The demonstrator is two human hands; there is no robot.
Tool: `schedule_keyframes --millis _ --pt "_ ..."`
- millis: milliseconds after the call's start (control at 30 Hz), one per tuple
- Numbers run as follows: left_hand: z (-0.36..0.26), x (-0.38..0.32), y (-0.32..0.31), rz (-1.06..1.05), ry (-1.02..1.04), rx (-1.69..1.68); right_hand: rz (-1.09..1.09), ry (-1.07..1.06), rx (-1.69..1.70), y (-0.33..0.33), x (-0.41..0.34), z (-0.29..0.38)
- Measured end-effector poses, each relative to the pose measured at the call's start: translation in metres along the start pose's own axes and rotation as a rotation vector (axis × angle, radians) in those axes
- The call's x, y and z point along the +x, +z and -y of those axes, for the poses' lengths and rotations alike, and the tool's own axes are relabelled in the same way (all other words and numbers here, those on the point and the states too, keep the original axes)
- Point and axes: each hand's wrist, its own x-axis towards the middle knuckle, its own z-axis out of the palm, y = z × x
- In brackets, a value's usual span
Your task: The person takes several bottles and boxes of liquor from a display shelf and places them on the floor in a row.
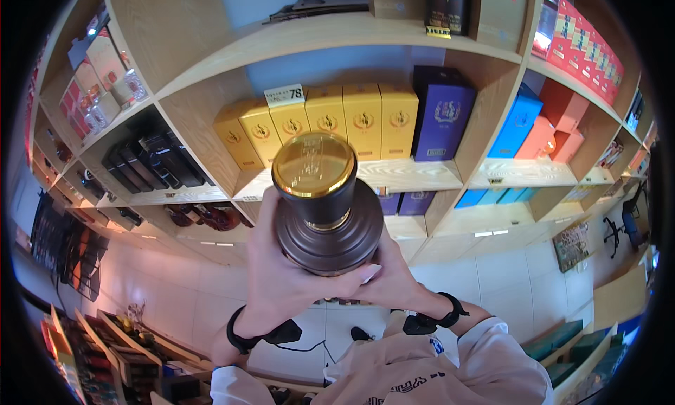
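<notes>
Close before me is a dark brown bottle (pixel 328 231) with a ridged shoulder and a black neck. Its round gold cap (pixel 315 165) faces up towards the camera. My left hand (pixel 277 268) wraps the bottle's left side, and my right hand (pixel 387 270) wraps its right side; the thumbs come together at the front. The lower body of the bottle is hidden by its shoulder and my hands. Behind it, a row of yellow boxes (pixel 363 121) stands on a shelf, with a purple box (pixel 443 115) at its right end and a price card (pixel 285 95) on top.
Wooden shelving (pixel 485 41) spans the view ahead. Black boxes (pixel 153 162) stand on the left, a blue box (pixel 516 121) and orange boxes (pixel 561 120) on the right. Below lies a tiled floor (pixel 501 278). A lower rack (pixel 121 347) with goods is at the bottom left.
</notes>
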Motion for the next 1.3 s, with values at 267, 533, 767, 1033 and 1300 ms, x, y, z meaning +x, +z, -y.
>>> schedule_keyframes --millis 267,533,767,1033,1300 --pt "0.07 -0.054 0.012 0.035 -0.166 0.06 0.1 0.324 0.103 -0.004 -0.043 -0.036" --pt "0.099 -0.083 0.047 0.102 0.002 0.118 0.23 0.563 0.415 -0.035 -0.07 -0.057" --pt "0.115 -0.089 0.09 0.113 -0.013 0.193 0.196 0.367 0.317 -0.065 -0.105 -0.11" --pt "0.127 -0.096 0.165 0.124 -0.193 0.05 0.302 0.422 -0.026 -0.138 -0.132 -0.113" --pt "0.134 -0.107 0.247 0.136 -0.387 0.046 0.467 0.479 -0.134 -0.215 -0.163 -0.114"
